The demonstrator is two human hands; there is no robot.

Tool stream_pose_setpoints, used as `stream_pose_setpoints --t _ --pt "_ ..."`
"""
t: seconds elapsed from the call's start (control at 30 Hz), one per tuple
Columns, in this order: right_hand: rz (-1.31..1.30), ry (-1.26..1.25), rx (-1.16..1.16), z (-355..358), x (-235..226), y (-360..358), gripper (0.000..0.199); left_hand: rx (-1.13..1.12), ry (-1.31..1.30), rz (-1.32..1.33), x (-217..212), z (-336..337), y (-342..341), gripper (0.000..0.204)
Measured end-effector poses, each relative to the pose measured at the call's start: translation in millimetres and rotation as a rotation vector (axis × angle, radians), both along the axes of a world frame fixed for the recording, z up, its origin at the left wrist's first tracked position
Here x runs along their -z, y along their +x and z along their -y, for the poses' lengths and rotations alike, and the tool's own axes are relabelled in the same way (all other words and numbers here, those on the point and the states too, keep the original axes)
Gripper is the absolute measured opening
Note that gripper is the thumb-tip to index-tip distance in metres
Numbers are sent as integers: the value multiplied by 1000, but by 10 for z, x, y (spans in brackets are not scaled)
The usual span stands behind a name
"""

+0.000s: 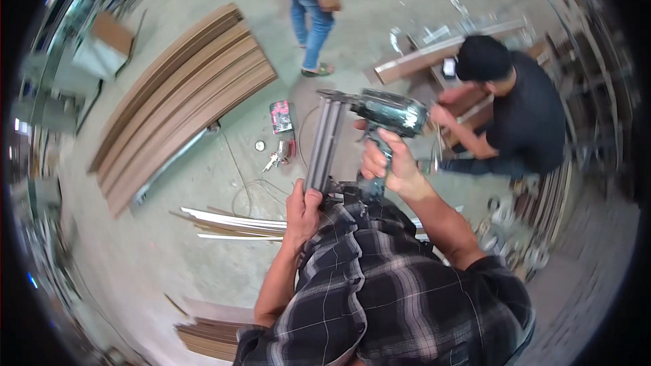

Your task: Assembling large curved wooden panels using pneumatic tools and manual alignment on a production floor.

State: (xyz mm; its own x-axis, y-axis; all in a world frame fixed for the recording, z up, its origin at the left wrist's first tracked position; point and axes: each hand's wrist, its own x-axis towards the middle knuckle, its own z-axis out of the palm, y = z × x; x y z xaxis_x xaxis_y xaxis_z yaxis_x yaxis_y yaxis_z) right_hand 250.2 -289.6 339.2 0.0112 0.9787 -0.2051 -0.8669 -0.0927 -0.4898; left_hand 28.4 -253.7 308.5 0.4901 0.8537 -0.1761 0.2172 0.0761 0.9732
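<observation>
Clearly, both hands are busy with one nail gun (388, 114), which is raised in front of the person's body. The right hand (392, 163) is closed around its handle. The left hand (303, 209) grips the lower end of its long grey magazine (325, 141), so the tool lies between the two hands and just beyond them.

Beyond the left hand, on the floor (169, 268), I see a pink and black packet (281, 116), a small round thing (260, 145) and a silver tool with red parts (273, 160). Farther to the left lie curved-looking brown planks (183, 102), side by side. Just left of the left hand are thin strips (230, 224), white and brown.

To the right of the right hand, a co-worker (532, 112) in a black cap is crouching near brown boards. Far ahead of both hands stands another person (308, 17) in blue jeans.
</observation>
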Motion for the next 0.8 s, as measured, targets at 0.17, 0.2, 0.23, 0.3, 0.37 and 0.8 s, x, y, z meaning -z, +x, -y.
stream_pose_setpoints --t 0.17,0.2,0.23,0.3,0.37,0.8 --pt "-235 -321 162 127 567 -167 36 68 -419 -180 167 -134 -47 21" --pt "-278 -413 211 203 664 -206 35 107 -424 -212 258 -167 -32 21" --pt "-286 -455 283 305 789 -227 33 148 -555 -275 375 -209 -19 20" --pt "-506 -427 438 605 1174 -309 33 231 -840 -372 533 -253 96 23" --pt "-639 -471 585 939 1518 -459 32 388 -925 -531 690 -333 295 23" --pt "-883 -413 1470 2358 3292 -1096 27 1329 -502 -1057 2895 411 1692 40"
